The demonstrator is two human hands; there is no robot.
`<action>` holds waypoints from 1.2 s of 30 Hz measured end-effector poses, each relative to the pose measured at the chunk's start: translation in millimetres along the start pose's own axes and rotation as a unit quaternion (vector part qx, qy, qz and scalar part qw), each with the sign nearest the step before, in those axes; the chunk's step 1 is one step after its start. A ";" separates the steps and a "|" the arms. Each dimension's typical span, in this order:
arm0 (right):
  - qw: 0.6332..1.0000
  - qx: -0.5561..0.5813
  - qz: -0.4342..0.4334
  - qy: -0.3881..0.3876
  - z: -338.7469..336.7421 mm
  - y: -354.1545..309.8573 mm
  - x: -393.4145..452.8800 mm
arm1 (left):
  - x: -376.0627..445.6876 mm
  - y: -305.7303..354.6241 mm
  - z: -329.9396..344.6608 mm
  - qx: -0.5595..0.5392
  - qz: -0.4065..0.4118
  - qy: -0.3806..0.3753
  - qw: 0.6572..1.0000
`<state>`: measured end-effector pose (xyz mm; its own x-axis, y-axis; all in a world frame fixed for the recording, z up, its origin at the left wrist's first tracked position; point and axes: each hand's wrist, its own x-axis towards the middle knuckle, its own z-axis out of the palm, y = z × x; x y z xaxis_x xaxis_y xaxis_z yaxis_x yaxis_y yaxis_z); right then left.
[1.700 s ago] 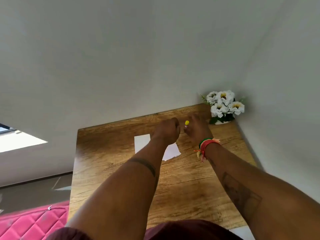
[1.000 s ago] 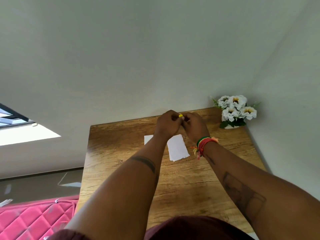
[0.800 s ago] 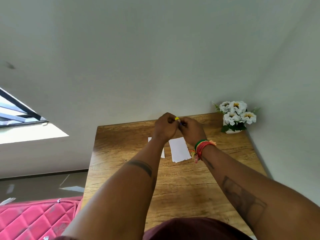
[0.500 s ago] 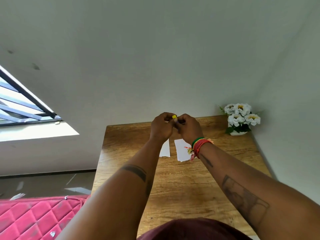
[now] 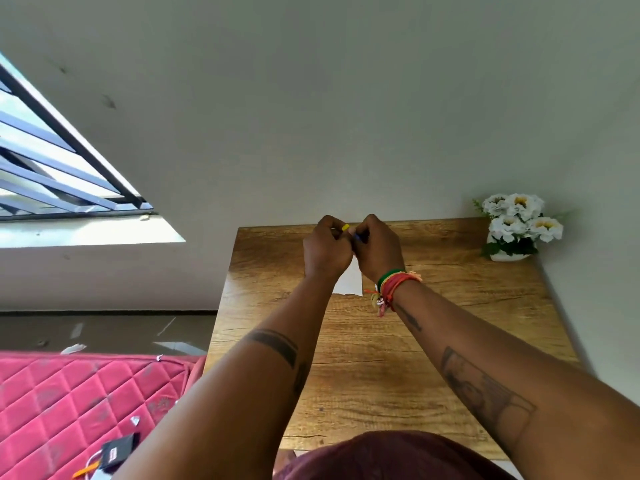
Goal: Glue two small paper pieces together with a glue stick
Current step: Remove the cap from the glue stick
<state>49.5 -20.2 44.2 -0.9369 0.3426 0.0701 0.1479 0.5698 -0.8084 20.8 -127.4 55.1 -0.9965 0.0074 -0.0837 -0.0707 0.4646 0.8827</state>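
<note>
Both hands meet above the far end of the wooden worktop (image 5: 398, 358), the left hand (image 5: 327, 247) and the right hand (image 5: 377, 249) pressed knuckle to knuckle, each with its grip closed on the small glue stick (image 5: 349, 232), of which only a yellow end and a sliver of blue show between the fingers. Below the hands one white paper piece (image 5: 349, 282) lies flat on the worktop, partly hidden by the wrists. A pot of white flowers (image 5: 516, 223) stands in the far right corner, well apart from the hands.
</note>
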 end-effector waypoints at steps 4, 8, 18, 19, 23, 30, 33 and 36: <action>0.999 -0.017 -0.034 -0.011 6.4 -1.7 2.7 | 3.3 -2.9 -8.1 -0.007 -0.015 0.006 1.000; 0.998 -0.023 -0.055 -0.020 14.3 2.0 7.5 | 10.0 -6.7 -13.1 -0.050 -0.056 0.011 0.997; 0.994 0.109 -0.002 -0.028 32.9 17.0 25.5 | 48.8 -31.7 -30.2 -0.044 -0.085 0.025 0.995; 0.992 0.123 0.006 -0.037 35.8 18.1 26.0 | 51.6 -40.4 -34.0 -0.006 -0.086 0.047 0.995; 0.985 0.155 0.036 -0.072 51.6 22.1 32.7 | 66.0 -76.8 -41.5 0.101 -0.103 0.073 0.987; 0.979 0.155 0.081 -0.105 79.6 23.0 45.5 | 76.4 -115.8 -37.5 0.182 -0.110 0.047 0.976; 0.982 0.130 0.087 -0.109 89.0 22.7 51.4 | 83.4 -119.1 -29.7 0.193 -0.117 0.033 0.974; 0.983 0.119 0.094 -0.107 94.4 23.0 54.3 | 88.3 -122.6 -25.6 0.224 -0.125 0.006 0.966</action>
<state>-27.8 -59.1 -25.7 -0.9491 0.2460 -0.1968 0.2697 0.3117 -0.9111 -59.7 -206.4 -48.8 -0.9512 -0.1647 -0.2610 -0.2863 0.7870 0.5465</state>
